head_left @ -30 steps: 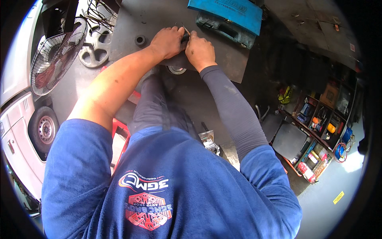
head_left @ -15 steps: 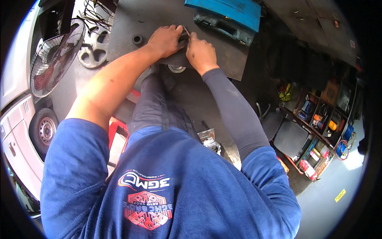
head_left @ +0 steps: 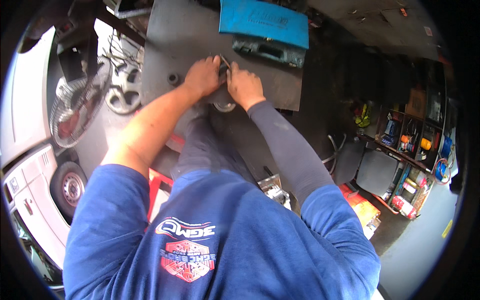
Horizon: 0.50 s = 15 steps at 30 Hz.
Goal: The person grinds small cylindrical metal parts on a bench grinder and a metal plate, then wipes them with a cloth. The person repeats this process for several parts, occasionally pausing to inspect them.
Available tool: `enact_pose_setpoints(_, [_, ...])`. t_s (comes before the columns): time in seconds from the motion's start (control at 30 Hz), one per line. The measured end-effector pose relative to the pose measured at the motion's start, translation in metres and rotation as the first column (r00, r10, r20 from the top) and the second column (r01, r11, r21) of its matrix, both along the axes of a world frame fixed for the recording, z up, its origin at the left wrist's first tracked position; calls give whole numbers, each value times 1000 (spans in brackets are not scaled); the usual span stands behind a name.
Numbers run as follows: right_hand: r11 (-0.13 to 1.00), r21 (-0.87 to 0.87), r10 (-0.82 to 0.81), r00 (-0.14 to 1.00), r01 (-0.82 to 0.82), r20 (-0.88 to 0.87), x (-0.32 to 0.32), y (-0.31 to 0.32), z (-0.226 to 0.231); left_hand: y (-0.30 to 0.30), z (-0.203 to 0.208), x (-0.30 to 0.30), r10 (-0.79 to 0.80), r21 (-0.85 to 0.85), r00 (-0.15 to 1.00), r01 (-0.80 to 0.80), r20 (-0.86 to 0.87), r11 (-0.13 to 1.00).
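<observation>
Head view: both hands busy on a dark part (head_left: 223, 71), near side of the blue case (head_left: 265, 22)
Left hand (head_left: 202, 76) looks closed round the dark part, nearer than the blue case and left of its middle; right hand (head_left: 245, 87) pinches a thin tool (head_left: 225, 61), contact hidden by fingers; dark ring (head_left: 173, 78) farther left of the blue case. Judged mid-job: part and tool in hand, neither yet set down; amount done or left, cannot tell
</observation>
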State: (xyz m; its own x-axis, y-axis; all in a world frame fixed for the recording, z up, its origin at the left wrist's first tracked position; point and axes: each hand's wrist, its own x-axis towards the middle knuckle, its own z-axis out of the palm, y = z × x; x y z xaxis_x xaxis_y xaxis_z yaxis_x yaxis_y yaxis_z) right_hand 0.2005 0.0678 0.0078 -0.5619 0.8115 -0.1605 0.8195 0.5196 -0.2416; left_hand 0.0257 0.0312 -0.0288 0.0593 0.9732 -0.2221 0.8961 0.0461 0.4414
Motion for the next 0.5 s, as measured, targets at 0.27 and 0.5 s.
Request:
enact_pose_setpoints(0.27, [867, -288, -443, 894, 407, -68, 51, -39, 58, -3, 22, 0, 124, -61, 992, -122, 21, 991])
enact_pose_setpoints(0.5, [714, -396, -654, 752, 578, -80, 160, -108, 37, 10, 24, -14, 178, 66, 984, -180, 32, 982])
